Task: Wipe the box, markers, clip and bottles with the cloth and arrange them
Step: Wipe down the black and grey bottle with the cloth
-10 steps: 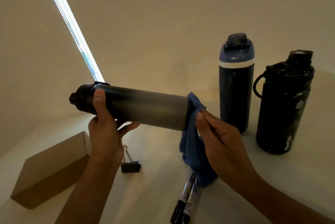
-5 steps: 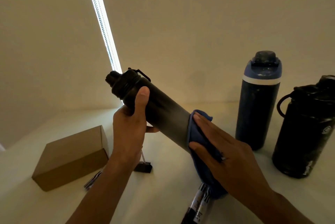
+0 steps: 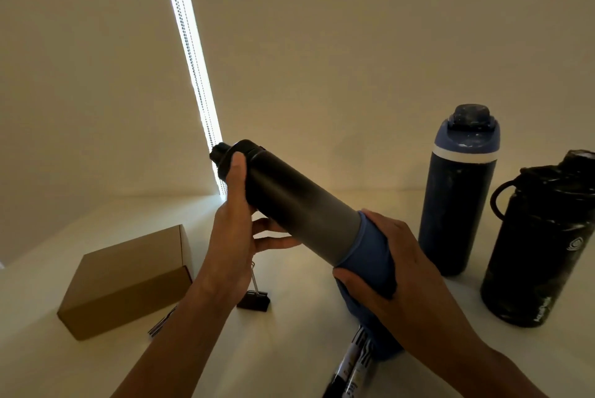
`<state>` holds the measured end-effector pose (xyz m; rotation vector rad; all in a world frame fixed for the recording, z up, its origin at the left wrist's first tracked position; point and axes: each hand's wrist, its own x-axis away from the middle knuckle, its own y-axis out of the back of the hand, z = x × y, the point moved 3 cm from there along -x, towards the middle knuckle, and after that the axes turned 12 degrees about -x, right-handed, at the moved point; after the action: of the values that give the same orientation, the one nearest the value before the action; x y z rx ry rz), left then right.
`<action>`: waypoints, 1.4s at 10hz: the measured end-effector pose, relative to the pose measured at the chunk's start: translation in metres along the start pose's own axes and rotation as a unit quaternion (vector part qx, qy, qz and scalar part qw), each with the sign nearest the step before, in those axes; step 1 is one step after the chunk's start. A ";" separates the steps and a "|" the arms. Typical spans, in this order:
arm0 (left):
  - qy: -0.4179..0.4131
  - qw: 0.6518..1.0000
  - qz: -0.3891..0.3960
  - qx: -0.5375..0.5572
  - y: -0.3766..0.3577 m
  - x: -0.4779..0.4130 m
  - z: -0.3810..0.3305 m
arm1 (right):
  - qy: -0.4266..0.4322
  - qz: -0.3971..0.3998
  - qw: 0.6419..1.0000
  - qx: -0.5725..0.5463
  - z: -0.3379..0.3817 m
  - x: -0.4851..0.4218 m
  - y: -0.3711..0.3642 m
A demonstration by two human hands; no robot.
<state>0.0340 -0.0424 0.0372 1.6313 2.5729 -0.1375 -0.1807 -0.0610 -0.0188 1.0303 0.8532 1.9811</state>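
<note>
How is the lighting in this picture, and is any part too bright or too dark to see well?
Head view: dim, warm light overall; the light strip on the wall is blown out to white; the black handled bottle is nearly too dark for surface detail; the held bottle and blue cloth look sharp, without motion blur.

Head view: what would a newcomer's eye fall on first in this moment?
The grey bottle, held tilted in mid-frame, draws the eye first. The left hand grips it near the cap while the right hand wraps a blue cloth round its base. Next comes the bright light strip running up behind it, then the blue-lidded bottle and the black handled bottle, both upright at the right.
</note>
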 end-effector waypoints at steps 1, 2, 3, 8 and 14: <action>-0.013 0.999 0.019 0.039 0.004 -0.001 -0.004 | 0.240 -0.088 0.935 -0.248 0.004 0.020 0.007; -0.039 0.998 0.040 0.017 0.006 -0.003 -0.012 | 0.318 -0.249 0.843 -0.355 -0.010 0.036 0.019; -0.037 0.998 0.050 -0.006 0.006 -0.004 -0.016 | 0.337 -0.239 0.845 -0.340 -0.008 0.024 0.021; -0.120 0.979 0.047 -0.161 -0.031 0.020 -0.030 | 0.346 -0.350 0.848 -0.196 0.030 0.006 0.032; -0.241 0.877 -0.051 -0.412 -0.010 -0.023 -0.080 | 0.305 -0.254 0.900 -0.183 -0.009 0.002 0.012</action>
<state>0.0327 -0.0574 0.1193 0.9740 1.9045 0.4355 -0.1931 -0.0672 -0.0126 -0.0619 0.8987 1.8963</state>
